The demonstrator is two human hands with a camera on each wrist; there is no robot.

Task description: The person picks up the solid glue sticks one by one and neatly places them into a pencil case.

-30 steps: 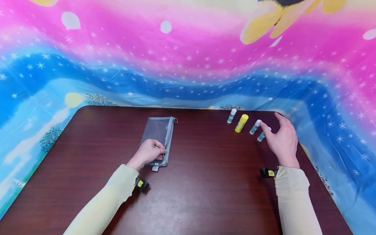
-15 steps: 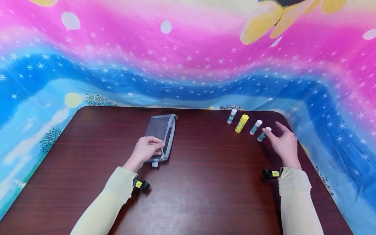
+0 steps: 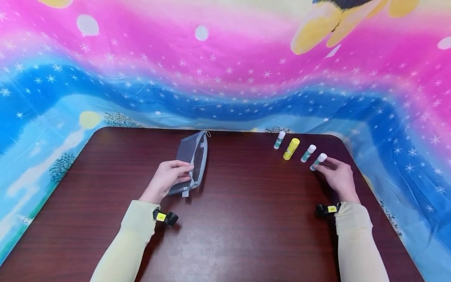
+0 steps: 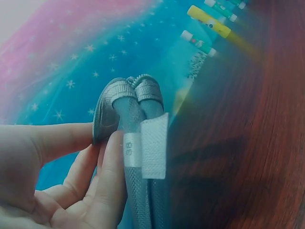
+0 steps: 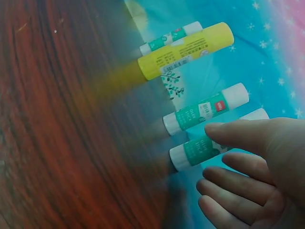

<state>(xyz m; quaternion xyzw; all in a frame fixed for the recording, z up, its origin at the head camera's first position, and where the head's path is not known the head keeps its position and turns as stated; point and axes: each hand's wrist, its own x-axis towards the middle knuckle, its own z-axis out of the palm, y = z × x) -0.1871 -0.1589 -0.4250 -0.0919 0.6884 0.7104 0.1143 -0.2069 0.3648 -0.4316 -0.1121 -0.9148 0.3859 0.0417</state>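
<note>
My left hand [image 3: 167,176] pinches one side of the zip opening of a grey mesh zip pouch [image 3: 184,150] between thumb and fingers. The pouch is tilted up, its mouth spread apart; the left wrist view shows its end with a white tab [image 4: 155,145]. On the right, my right hand [image 3: 339,176] has its thumb and fingers around the nearest green-and-white glue stick [image 5: 198,152], which stands upright. In the right wrist view the thumb crosses its label and hides part of it.
Beside the held stick stand another green-and-white glue stick [image 3: 308,154], a larger yellow glue stick [image 3: 291,149] and a further green-and-white glue stick [image 3: 279,140]. The brown wooden table [image 3: 239,219] ends at a patterned cloth backdrop [image 3: 225,78].
My left hand has lifted the pouch's edge and spread its mouth wider. My right hand has moved from above the glue sticks to the nearest one and closed its thumb and fingers on it.
</note>
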